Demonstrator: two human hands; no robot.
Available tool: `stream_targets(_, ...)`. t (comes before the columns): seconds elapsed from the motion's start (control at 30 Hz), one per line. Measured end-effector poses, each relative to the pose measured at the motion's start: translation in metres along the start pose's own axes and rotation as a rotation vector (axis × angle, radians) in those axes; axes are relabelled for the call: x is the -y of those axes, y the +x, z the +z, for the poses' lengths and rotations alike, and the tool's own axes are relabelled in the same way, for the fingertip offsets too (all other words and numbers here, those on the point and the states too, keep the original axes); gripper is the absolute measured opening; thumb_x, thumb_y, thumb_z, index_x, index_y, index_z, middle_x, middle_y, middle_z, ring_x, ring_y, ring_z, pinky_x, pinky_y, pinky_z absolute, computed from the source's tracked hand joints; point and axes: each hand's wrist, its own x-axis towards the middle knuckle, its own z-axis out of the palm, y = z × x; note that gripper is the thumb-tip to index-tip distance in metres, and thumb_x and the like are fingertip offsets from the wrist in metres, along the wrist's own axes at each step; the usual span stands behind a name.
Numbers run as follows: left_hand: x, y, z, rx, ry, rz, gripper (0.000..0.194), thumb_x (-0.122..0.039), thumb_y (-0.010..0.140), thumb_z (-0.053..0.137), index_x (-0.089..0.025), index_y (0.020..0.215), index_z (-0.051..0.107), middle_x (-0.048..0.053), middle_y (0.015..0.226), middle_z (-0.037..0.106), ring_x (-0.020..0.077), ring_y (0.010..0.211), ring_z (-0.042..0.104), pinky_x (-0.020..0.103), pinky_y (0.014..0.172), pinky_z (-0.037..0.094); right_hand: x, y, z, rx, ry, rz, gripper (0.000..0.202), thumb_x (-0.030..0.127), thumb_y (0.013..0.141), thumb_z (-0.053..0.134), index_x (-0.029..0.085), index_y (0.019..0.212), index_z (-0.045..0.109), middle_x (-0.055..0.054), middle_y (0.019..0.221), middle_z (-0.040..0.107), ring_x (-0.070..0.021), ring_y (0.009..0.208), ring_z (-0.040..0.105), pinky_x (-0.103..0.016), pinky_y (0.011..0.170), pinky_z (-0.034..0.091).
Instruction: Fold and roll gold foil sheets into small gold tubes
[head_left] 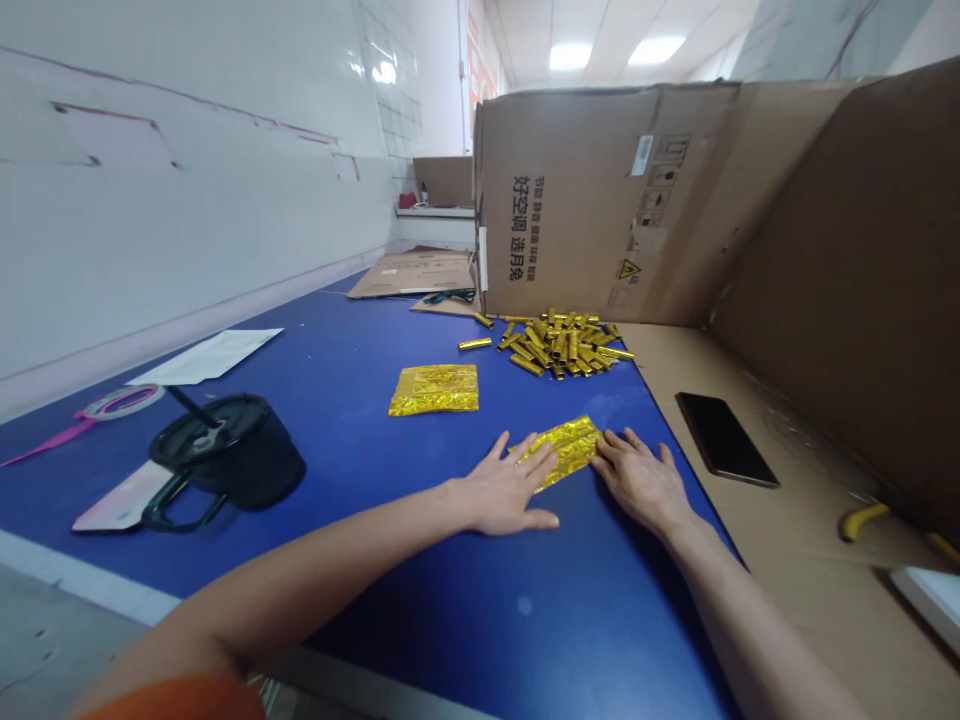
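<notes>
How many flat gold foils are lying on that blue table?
2 visible: the far foil beyond the left hand, and the near foil, partly under that hand, the right hand at its edge. More may be hidden beneath.

On the cardboard box point(585, 125) I can read 好空调 选月兔 point(520, 228) running downward, with smaller 节能 静音 健康 环保 智能 point(535, 228) just right of it. Toward the box's right side I see handling symbols point(660, 180) above a yellow warning triangle point(630, 270). Its white label point(642, 156) is too small for me. Beyond the box, to its left, red lettering point(480, 62) on the wall point(442, 60) stays unreadable.

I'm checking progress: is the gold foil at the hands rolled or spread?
Spread: the gold foil lies as a broad, creased sheet, partly under the left hand. Whether it's doubled, I cannot tell.
</notes>
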Motion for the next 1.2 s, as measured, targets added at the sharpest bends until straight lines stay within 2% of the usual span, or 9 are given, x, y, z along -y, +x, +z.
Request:
stream_targets(0.1, -0.015, -0.013, 0.000, 0.016, -0.037, 0.088, 0.077, -0.067, 0.075, 0.022, -0.020, 0.135, 0.010, 0.011, 0.140, 0.010, 0.0267, 0.128, 0.003, 0.052, 0.099, 0.003, -0.003, 0.002, 0.005, -0.014, -0.008, -0.002, 0.041, 0.036, 0.086, 0.025, 0.021, 0.118, 0.046, -0.005, 0.132, 0.039, -0.0256, 0.124, 0.023, -0.057, 0.093, 0.018)
stream_targets(0.27, -0.024, -0.018, 0.000, 0.024, -0.103, 0.074, 0.078, -0.069, 0.073, 0.024, -0.021, 0.134, 0.014, 0.013, 0.140, 0.009, 0.0282, 0.128, 0.003, 0.053, 0.098, 0.006, 0.000, -0.001, 0.004, -0.066, 0.022, -0.045, 0.041, 0.035, 0.085, 0.029, 0.019, 0.118, 0.046, -0.006, 0.133, 0.036, -0.0264, 0.124, 0.023, -0.057, 0.093, 0.016)
stream_targets(0.37, -0.025, -0.017, 0.000, 0.003, -0.103, 0.060, 0.078, -0.068, 0.073, 0.028, -0.021, 0.134, 0.013, 0.013, 0.140, 0.012, 0.0278, 0.128, 0.004, 0.052, 0.099, 0.006, 0.017, -0.010, -0.006, -0.116, 0.116, -0.192, 0.037, 0.031, 0.085, 0.031, 0.019, 0.114, 0.051, -0.006, 0.126, 0.046, -0.0213, 0.120, 0.033, -0.046, 0.096, 0.021)
stream_targets(0.47, -0.027, -0.017, 0.000, -0.016, -0.091, 0.060, 0.074, -0.065, 0.074, 0.032, -0.019, 0.131, 0.022, 0.014, 0.139, 0.016, 0.0276, 0.128, 0.007, 0.051, 0.099, 0.007, 0.037, -0.021, -0.015, -0.024, 0.263, -0.350, 0.035, 0.031, 0.086, 0.030, 0.024, 0.103, 0.059, -0.003, 0.111, 0.059, -0.0146, 0.100, 0.053, -0.026, 0.085, 0.037)
stream_targets(0.57, -0.027, -0.018, 0.000, -0.017, -0.093, 0.057, 0.071, -0.065, 0.074, 0.032, -0.019, 0.128, 0.028, 0.014, 0.139, 0.016, 0.0277, 0.128, 0.006, 0.051, 0.099, 0.007, 0.043, -0.024, -0.016, 0.018, 0.235, -0.305, 0.035, 0.032, 0.086, 0.030, 0.023, 0.093, 0.063, -0.003, 0.104, 0.063, -0.0157, 0.092, 0.058, -0.023, 0.077, 0.041)
stream_targets(0.77, -0.028, -0.019, 0.002, -0.019, -0.113, 0.036, 0.075, -0.068, 0.073, 0.026, -0.024, 0.133, 0.016, 0.012, 0.140, 0.009, 0.0282, 0.128, 0.003, 0.052, 0.098, 0.005, 0.013, -0.007, -0.009, -0.012, 0.155, -0.152, 0.035, 0.031, 0.085, 0.030, 0.022, 0.097, 0.061, -0.004, 0.121, 0.052, -0.0181, 0.102, 0.053, -0.028, 0.084, 0.038)
stream_targets(0.93, -0.033, -0.018, 0.004, -0.020, -0.101, -0.014, 0.079, -0.071, 0.070, 0.025, -0.024, 0.133, 0.015, 0.013, 0.140, 0.007, 0.0296, 0.128, 0.003, 0.052, 0.098, 0.004, -0.001, -0.001, -0.001, -0.006, 0.113, -0.121, 0.037, 0.035, 0.085, 0.030, 0.022, 0.111, 0.053, -0.005, 0.129, 0.042, -0.0218, 0.114, 0.042, -0.045, 0.095, 0.026)
stream_targets(1.03, -0.044, -0.022, 0.003, -0.036, -0.099, -0.042, 0.083, -0.074, 0.068, 0.024, -0.022, 0.133, 0.017, 0.015, 0.139, 0.011, 0.0325, 0.127, 0.006, 0.053, 0.097, 0.006, -0.002, 0.000, 0.006, 0.003, 0.099, -0.057, 0.047, 0.043, 0.083, 0.032, 0.019, 0.122, 0.043, -0.008, 0.134, 0.035, -0.0241, 0.123, 0.028, -0.050, 0.096, 0.021)
stream_targets(1.2, -0.075, -0.035, -0.004, -0.094, -0.129, 0.038, 0.085, -0.074, 0.066, 0.028, -0.019, 0.131, 0.023, 0.018, 0.133, 0.027, 0.0353, 0.122, 0.023, 0.052, 0.094, 0.017, -0.006, 0.002, 0.015, 0.045, 0.142, -0.070, 0.053, 0.053, 0.080, 0.031, 0.030, 0.128, 0.033, -0.005, 0.140, 0.021, -0.0278, 0.127, 0.012, -0.058, 0.093, 0.014)
